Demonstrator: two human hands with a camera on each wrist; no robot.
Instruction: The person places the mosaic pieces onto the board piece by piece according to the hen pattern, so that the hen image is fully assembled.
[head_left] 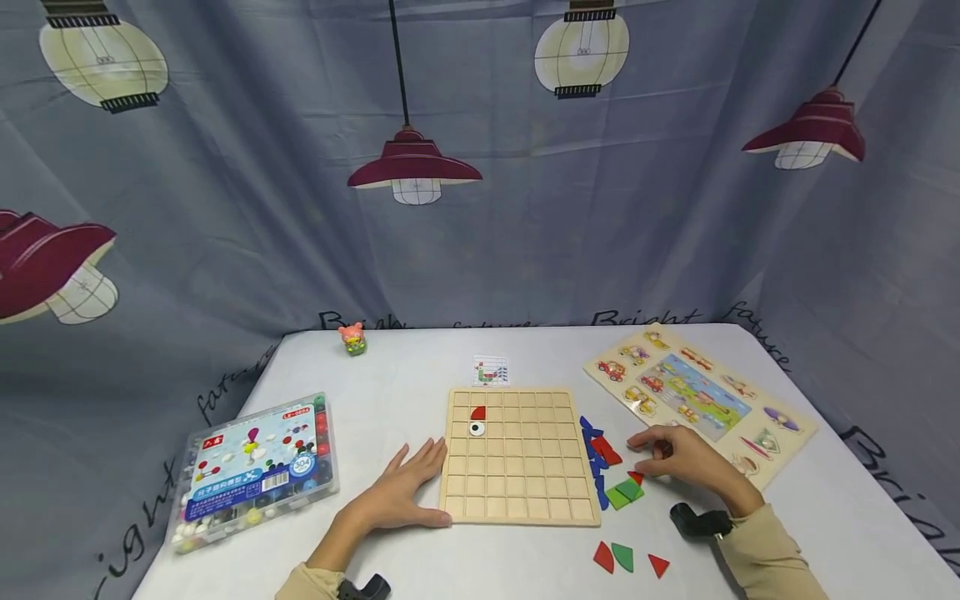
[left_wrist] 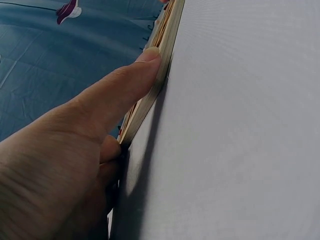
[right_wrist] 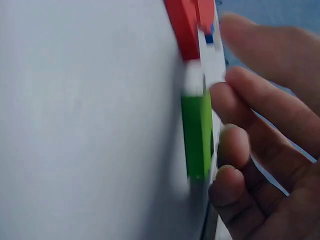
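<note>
A wooden grid board (head_left: pixel 517 467) lies on the table, with a red quarter-round piece (head_left: pixel 478 413) and a white eye piece (head_left: pixel 477 428) in neighbouring cells. My left hand (head_left: pixel 401 492) rests against the board's left edge, fingers and thumb spread; the left wrist view shows the thumb touching its side. Right of the board, my right hand (head_left: pixel 686 458) hovers with loosely bent fingers over loose pieces. Beneath its fingertips lie a small red piece (head_left: pixel 636 477) and green pieces (head_left: pixel 628 490). Red pieces (head_left: pixel 606 451) and blue pieces (head_left: pixel 588 433) lie between it and the board.
Two red pieces and a green quarter-round piece (head_left: pixel 622 557) lie nearer the front. A pattern card (head_left: pixel 491 371) sits behind the board. At the left stands a plastic case (head_left: pixel 258 467), at the back a small figurine (head_left: pixel 352 339). A picture puzzle board (head_left: pixel 697 400) lies right.
</note>
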